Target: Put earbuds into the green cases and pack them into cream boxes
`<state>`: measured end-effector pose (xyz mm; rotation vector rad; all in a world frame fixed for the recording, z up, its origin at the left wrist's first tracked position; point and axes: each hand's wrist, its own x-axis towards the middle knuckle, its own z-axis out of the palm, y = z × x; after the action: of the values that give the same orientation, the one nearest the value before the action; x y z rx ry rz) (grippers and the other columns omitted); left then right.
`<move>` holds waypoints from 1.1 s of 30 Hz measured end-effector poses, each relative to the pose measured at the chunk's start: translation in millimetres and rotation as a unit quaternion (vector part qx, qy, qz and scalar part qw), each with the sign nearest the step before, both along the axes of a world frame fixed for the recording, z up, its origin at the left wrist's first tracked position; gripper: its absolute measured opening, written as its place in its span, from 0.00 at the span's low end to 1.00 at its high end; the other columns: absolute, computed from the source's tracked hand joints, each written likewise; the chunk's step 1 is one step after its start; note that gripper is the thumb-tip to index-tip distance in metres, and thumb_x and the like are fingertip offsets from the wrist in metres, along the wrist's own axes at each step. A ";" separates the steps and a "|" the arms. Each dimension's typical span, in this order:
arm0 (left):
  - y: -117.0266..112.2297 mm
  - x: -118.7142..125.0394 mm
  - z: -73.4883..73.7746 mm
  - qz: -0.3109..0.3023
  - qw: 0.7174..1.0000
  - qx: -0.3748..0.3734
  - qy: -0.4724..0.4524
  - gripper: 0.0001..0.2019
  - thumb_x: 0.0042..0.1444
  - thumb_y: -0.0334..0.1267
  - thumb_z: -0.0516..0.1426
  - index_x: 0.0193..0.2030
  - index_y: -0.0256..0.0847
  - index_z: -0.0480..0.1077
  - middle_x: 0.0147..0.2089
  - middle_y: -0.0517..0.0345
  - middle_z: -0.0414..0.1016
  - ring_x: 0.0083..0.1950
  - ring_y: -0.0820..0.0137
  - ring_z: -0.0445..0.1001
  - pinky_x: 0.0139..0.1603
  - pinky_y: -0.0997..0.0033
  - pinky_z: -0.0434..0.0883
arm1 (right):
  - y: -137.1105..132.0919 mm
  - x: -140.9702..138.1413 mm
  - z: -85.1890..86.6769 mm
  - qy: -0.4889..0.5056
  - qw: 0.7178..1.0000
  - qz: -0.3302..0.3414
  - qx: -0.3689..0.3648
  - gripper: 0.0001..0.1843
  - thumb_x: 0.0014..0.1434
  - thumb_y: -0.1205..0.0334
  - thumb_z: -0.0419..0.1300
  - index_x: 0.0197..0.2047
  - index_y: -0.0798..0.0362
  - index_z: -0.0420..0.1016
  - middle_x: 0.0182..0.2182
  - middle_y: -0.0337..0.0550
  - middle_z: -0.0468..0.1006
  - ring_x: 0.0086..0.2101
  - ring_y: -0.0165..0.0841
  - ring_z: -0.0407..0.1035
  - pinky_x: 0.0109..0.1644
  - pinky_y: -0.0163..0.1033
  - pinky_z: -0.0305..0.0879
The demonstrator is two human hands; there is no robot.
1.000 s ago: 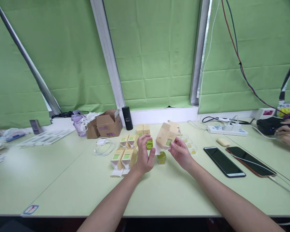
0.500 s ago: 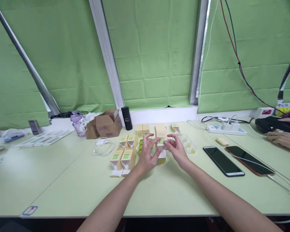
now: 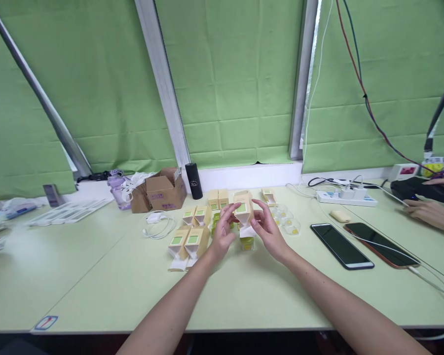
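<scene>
Near tabletop (image 3: 259, 296) passable; cartons (image 3: 197, 240) block left, seemingly trays (image 3: 292, 228) right.

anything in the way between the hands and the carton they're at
Nothing visible: the left hand and right hand have the carton between them. The green-and-clear container shows just below its white flap, not in between.

Tan carton (image 3: 244, 209), green front panel (image 3: 240, 208), white lower flap (image 3: 247, 231) open
</scene>
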<state>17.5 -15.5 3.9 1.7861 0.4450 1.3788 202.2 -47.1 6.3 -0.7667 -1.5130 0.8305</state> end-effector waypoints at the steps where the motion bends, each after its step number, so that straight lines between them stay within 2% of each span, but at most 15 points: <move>1: 1.1 0.0 -0.9 -0.001 1.000 0.009 0.009 0.41 0.44 0.31 0.58 0.70 0.50 0.66 0.71 0.49 0.59 0.66 0.54 0.64 0.64 0.54 0.66 | 0.2 0.4 0.5 -0.012 1.000 -0.006 0.001 0.33 0.70 0.42 0.57 0.72 0.41 0.57 0.49 0.46 0.75 0.47 0.40 0.73 0.52 0.47 0.70; 5: 3.0 0.1 -2.2 0.009 0.999 0.034 0.034 0.48 0.38 0.28 0.56 0.73 0.52 0.63 0.73 0.50 0.57 0.69 0.54 0.59 0.61 0.58 0.66 | 1.0 1.6 2.1 -0.028 0.999 -0.027 0.011 0.33 0.69 0.41 0.57 0.72 0.41 0.60 0.49 0.46 0.73 0.48 0.40 0.71 0.52 0.45 0.69; 8: 1.5 0.1 -0.7 0.018 0.999 0.022 0.032 0.48 0.39 0.29 0.55 0.73 0.50 0.63 0.71 0.49 0.58 0.64 0.56 0.63 0.58 0.60 0.67 | 1.3 2.3 3.3 -0.020 0.999 -0.037 0.014 0.32 0.68 0.41 0.57 0.71 0.40 0.63 0.50 0.46 0.73 0.48 0.39 0.71 0.52 0.45 0.69; 12: -3.3 0.8 4.2 0.042 0.999 -0.005 0.033 0.40 0.47 0.31 0.55 0.72 0.49 0.65 0.71 0.48 0.59 0.64 0.57 0.66 0.58 0.59 0.69 | 1.6 3.8 4.7 -0.008 1.000 -0.028 0.003 0.31 0.67 0.40 0.58 0.69 0.39 0.67 0.51 0.45 0.75 0.46 0.40 0.71 0.52 0.46 0.69; 18: -8.5 3.9 10.8 0.113 0.992 -0.001 0.059 0.27 0.60 0.37 0.59 0.67 0.49 0.71 0.70 0.46 0.61 0.73 0.54 0.61 0.60 0.60 0.71 | 4.7 8.5 0.6 -0.029 1.000 0.009 -0.009 0.34 0.68 0.39 0.58 0.74 0.37 0.61 0.54 0.47 0.74 0.45 0.40 0.70 0.53 0.47 0.68; 21: -9.2 5.2 11.0 0.139 0.988 0.009 0.060 0.23 0.62 0.38 0.60 0.65 0.49 0.73 0.69 0.46 0.63 0.73 0.54 0.61 0.59 0.61 0.72 | 6.2 9.7 -1.5 -0.044 0.999 0.025 -0.021 0.34 0.69 0.40 0.56 0.74 0.36 0.59 0.55 0.46 0.73 0.45 0.40 0.71 0.52 0.46 0.69; 28: -8.7 6.9 9.5 0.175 0.982 0.019 0.070 0.20 0.63 0.37 0.61 0.62 0.49 0.75 0.68 0.46 0.64 0.70 0.55 0.66 0.56 0.63 0.73 | 6.9 8.9 -1.6 -0.066 0.998 0.021 0.003 0.29 0.70 0.42 0.57 0.70 0.38 0.64 0.57 0.46 0.73 0.47 0.40 0.72 0.49 0.45 0.71; 33: -9.3 8.3 10.0 0.190 0.978 0.013 0.079 0.20 0.63 0.33 0.60 0.61 0.50 0.76 0.68 0.49 0.63 0.68 0.58 0.69 0.54 0.64 0.74 | 4.2 7.9 -0.5 -0.067 0.998 0.021 -0.005 0.31 0.67 0.45 0.61 0.70 0.39 0.63 0.54 0.47 0.73 0.45 0.39 0.73 0.48 0.45 0.73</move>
<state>25.8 -24.9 13.9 1.9059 0.8966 1.5057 210.2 -42.9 5.9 -0.8143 -1.6493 0.8318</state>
